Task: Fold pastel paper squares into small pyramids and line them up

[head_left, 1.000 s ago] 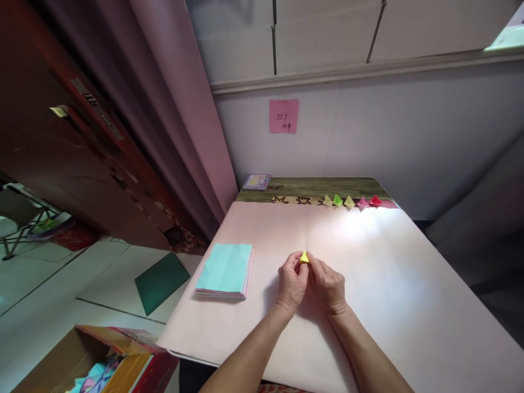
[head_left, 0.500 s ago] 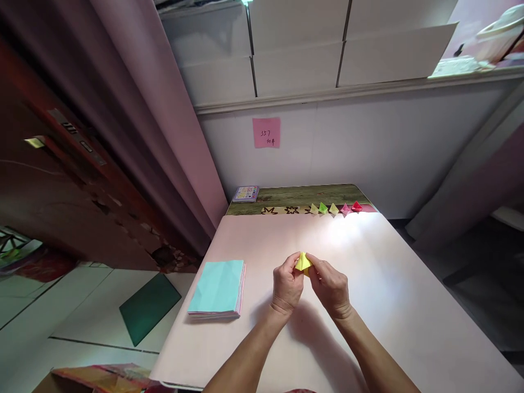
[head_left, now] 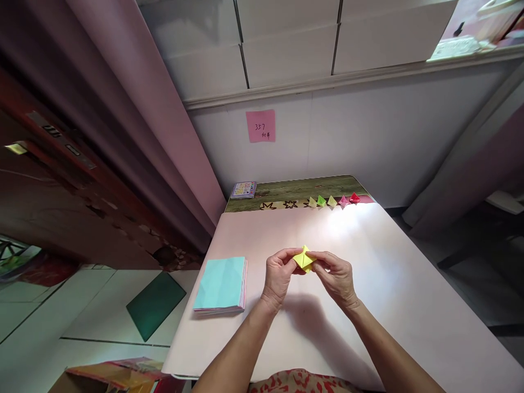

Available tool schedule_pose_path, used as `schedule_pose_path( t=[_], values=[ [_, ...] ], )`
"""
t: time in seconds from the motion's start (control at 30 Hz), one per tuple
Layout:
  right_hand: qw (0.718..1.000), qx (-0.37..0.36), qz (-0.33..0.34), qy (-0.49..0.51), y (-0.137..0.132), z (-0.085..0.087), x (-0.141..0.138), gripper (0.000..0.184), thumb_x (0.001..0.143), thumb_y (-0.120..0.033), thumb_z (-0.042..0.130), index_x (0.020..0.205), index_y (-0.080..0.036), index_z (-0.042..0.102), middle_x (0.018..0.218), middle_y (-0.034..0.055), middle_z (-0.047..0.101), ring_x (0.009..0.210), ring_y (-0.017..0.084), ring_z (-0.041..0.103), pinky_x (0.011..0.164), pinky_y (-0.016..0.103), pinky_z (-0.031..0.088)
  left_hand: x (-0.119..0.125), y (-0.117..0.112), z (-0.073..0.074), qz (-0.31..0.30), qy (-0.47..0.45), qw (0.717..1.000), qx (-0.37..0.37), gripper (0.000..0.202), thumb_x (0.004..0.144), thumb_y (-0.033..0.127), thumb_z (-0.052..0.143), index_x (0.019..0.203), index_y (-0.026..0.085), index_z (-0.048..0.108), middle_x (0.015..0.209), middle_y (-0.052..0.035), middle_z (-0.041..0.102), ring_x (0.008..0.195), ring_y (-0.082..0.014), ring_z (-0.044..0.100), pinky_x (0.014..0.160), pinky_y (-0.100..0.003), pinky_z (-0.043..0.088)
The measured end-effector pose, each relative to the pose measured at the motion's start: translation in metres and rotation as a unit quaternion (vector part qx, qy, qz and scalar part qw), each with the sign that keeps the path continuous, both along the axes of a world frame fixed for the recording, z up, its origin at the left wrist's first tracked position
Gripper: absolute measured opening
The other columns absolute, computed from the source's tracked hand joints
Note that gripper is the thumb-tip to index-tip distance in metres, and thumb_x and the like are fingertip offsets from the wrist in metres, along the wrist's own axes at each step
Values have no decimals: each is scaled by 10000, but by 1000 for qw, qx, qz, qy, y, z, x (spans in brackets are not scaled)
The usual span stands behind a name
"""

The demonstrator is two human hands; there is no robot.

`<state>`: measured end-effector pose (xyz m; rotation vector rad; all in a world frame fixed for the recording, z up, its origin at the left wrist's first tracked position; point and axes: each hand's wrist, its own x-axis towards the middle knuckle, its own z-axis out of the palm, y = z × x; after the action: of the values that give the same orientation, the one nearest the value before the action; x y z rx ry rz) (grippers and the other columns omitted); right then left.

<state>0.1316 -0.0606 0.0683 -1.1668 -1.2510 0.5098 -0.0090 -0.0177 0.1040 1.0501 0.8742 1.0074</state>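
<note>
A small folded yellow paper piece is pinched between both hands above the middle of the pale pink table. My left hand grips its left side with closed fingers. My right hand grips its right side, fingers closed as well. A stack of square paper sheets with a light blue sheet on top lies to the left of my left hand.
A row of several small folded paper shapes, yellow, green, pink and red, stands at the table's far edge. A small printed packet lies at the far left. A pink note hangs on the wall. A green sheet lies on the floor.
The yellow piece has been pulled wider between my fingers and my hands have moved slightly apart. The camera has shifted, so the table sits a little differently in view.
</note>
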Motion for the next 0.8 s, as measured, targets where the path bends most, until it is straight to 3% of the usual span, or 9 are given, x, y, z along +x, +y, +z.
schedule_pose_path(
  t=[0.17, 0.3, 0.43, 0.6, 0.7, 0.8],
  values=[
    [998, 6, 19, -65, -9, 12, 2, 323, 837, -113, 527, 1060, -245, 719, 881, 34, 720, 707, 145, 665, 615, 267, 554, -14, -11, 1, -51, 75, 986, 137, 381, 799, 222, 636, 1176, 170, 664, 882, -68, 739, 720, -161, 683, 686, -303, 579],
    [997, 18, 24, -74, -20, 23, -2, 349, 834, -95, 515, 1069, -253, 718, 948, 46, 724, 776, 161, 672, 632, 272, 547, -25, -20, 5, -82, 117, 957, 254, 298, 823, 188, 602, 1095, 207, 722, 1009, -90, 725, 833, -183, 676, 756, -311, 567],
    [997, 0, 59, -49, -28, 29, -2, 331, 846, -144, 534, 1100, -256, 714, 953, 54, 710, 791, 171, 662, 653, 288, 549, -29, -21, 10, -90, 49, 978, 184, 207, 802, 189, 628, 970, 184, 748, 897, -75, 713, 740, -164, 658, 700, -302, 567],
    [968, -146, 128, 156, -23, 35, 7, 372, 895, -396, 554, 1207, -216, 646, 1010, 82, 679, 822, 187, 656, 706, 333, 578, -28, -15, 15, -64, 36, 988, 138, 152, 767, 184, 646, 879, 159, 746, 828, -61, 703, 733, -159, 652, 682, -281, 554],
    [937, -244, 140, 207, -9, 39, 8, 388, 826, -504, 644, 978, -152, 707, 785, 52, 661, 605, 127, 592, 566, 262, 539, -25, -12, 16, -76, 55, 985, 143, 147, 752, 174, 642, 855, 153, 746, 853, -65, 702, 753, -165, 654, 694, -281, 547],
    [932, -255, 157, 205, 5, 43, 4, 391, 751, -536, 715, 721, -149, 666, 606, 8, 590, 511, 97, 502, 452, 209, 438, -20, -9, 16, -92, 58, 986, 129, 140, 759, 185, 643, 867, 149, 725, 839, -59, 697, 757, -167, 654, 702, -282, 541]
  ],
)
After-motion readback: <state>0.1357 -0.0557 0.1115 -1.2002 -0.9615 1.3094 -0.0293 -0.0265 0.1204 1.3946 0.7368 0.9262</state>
